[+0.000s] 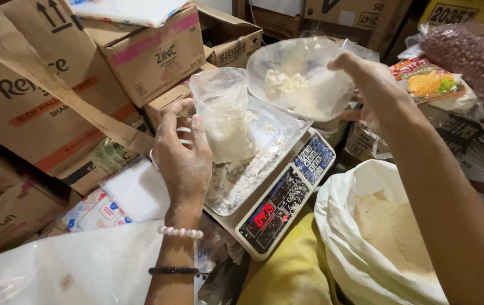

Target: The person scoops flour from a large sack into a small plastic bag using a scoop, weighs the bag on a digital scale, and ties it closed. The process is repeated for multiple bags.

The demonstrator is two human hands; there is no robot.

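Note:
My left hand (pixel 182 149) grips a small clear plastic bag (pixel 225 116) partly filled with white flour; the bag stands on the metal pan of a digital scale (pixel 278 206) with red lit digits. My right hand (pixel 375 93) holds a translucent bowl (pixel 298 73) tilted above the bag, with flour clinging inside it. Flour dust covers the pan and the scale's keypad. A pearl bracelet and a dark band sit on my left wrist.
A large white sack of flour (pixel 386 231) stands open at the lower right. Cardboard boxes (pixel 44 85) are stacked at the left and back. Packets of snacks and a bag of red beans (pixel 468 51) lie at the right. White plastic sheets (pixel 78 265) lie at the lower left.

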